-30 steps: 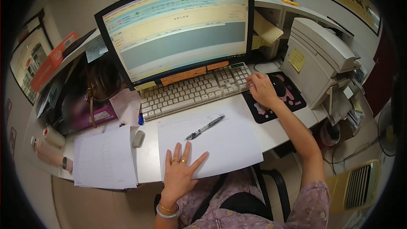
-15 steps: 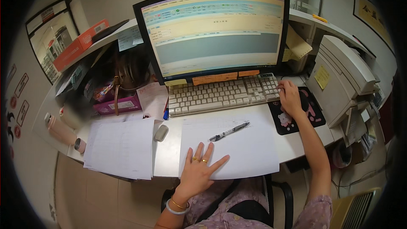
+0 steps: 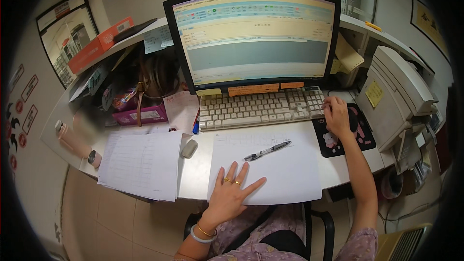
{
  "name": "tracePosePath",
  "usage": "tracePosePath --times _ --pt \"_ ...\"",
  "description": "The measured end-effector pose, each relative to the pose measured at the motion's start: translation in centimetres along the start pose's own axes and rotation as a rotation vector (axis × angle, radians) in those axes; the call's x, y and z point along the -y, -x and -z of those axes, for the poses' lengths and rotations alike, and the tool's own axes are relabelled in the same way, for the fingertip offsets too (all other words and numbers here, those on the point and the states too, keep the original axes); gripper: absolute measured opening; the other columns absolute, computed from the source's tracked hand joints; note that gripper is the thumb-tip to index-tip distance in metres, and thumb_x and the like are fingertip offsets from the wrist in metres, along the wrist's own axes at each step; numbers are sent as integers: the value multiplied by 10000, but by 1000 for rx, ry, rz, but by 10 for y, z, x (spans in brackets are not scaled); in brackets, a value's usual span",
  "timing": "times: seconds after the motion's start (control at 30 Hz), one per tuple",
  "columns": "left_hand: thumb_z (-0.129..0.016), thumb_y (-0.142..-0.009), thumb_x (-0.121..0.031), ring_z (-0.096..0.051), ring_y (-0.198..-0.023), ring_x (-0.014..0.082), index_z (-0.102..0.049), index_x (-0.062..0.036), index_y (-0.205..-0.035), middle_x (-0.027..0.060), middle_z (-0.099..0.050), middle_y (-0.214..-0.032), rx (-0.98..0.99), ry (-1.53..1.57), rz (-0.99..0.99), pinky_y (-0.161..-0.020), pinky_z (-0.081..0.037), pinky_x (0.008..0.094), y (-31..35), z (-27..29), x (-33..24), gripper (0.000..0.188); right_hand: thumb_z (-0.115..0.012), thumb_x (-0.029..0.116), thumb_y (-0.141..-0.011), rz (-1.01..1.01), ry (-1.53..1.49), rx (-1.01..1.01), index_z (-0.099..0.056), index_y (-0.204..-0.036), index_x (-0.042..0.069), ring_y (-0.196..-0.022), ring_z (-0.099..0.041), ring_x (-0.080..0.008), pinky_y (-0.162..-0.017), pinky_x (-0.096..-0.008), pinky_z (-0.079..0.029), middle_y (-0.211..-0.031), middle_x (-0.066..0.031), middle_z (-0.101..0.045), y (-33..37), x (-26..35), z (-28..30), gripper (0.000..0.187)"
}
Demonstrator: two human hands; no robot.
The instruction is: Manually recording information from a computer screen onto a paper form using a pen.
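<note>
My left hand [image 3: 231, 192] lies with fingers spread on a white sheet of paper [image 3: 285, 181] at the desk's front edge. It wears two gold-coloured rings and holds nothing. Just beyond its fingertips a clear-barrelled pen with dark ends [image 3: 267, 151] rests on the sheet, untouched. My right hand [image 3: 340, 118] is at the right end of the white keyboard [image 3: 256, 111], its loosely bent fingertips by the number keys. Its palm is over a black patterned mouse pad [image 3: 333, 151]. A dark rounded mouse [image 3: 354, 124] shows beside it, partly hidden.
A large monitor [image 3: 256, 53] stands behind the keyboard. To the left are stacked papers [image 3: 140, 169], a grey mouse-like object [image 3: 190, 149], a purple box [image 3: 145, 115] and a pink bottle [image 3: 72, 137]. A white printer-like machine [image 3: 396, 87] stands at the right.
The whole view has shifted slightly, so the desk things appear further right. Both hands keep nearly the same places on the desk, and the pen has stayed put.
</note>
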State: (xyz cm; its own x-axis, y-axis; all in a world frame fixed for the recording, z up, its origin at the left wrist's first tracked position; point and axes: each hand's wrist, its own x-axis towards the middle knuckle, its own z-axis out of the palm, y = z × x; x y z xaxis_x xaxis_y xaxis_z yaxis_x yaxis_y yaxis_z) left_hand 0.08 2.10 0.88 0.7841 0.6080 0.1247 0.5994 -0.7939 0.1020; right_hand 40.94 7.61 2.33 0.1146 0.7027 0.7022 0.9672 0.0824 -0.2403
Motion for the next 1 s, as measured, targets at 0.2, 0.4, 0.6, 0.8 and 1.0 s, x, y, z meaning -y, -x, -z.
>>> tracePosePath --times 0.2,0.4,0.6,0.8,1.0 --pt "-872 -609 -226 -311 -1402 408 -363 -429 -1466 169 -328 -1532 4 -2 2 -1106 -277 592 -1 3 -1 1017 -554 94 -850 12 3 105 -599 -918 34 -960 -579 -321 -915 -427 -415 -944 -111 -642 -1 3 2 102" --pt "-870 -613 -230 -315 -1400 409 -366 -429 -1465 170 -334 -1529 0 8 2 -1108 -274 587 0 2 0 1009 -531 113 -862 1 -24 129 -585 -965 28 -996 -574 -323 -927 -430 -408 -988 -121 -641 -5 -3 -5 143" --pt "-867 -610 -233 -317 -1398 412 -371 -430 -1463 171 -333 -1530 -8 14 -8 -1107 -273 590 0 0 0 1006 -527 145 -868 -47 -19 133 -505 -1208 16 -1114 -553 -352 -980 -452 -398 -1149 -169 -622 -12 -28 -17 364" --pt "-865 -611 -236 -315 -1400 409 -374 -428 -1461 167 -334 -1531 3 9 -2 -1108 -270 593 1 0 0 1000 -527 153 -881 -154 -84 147 -500 -1221 -10 -1145 -540 -367 -989 -451 -408 -1194 -183 -611 -19 -21 -10 377" --pt "-872 -599 -243 -309 -1406 400 -374 -428 -1460 158 -337 -1530 -8 -15 6 -1110 -272 590 1 1 0 1012 -514 146 -886 -15 -115 102 -493 -1222 -12 -1156 -531 -383 -983 -458 -418 -1205 -187 -601 -23 -33 -24 372"
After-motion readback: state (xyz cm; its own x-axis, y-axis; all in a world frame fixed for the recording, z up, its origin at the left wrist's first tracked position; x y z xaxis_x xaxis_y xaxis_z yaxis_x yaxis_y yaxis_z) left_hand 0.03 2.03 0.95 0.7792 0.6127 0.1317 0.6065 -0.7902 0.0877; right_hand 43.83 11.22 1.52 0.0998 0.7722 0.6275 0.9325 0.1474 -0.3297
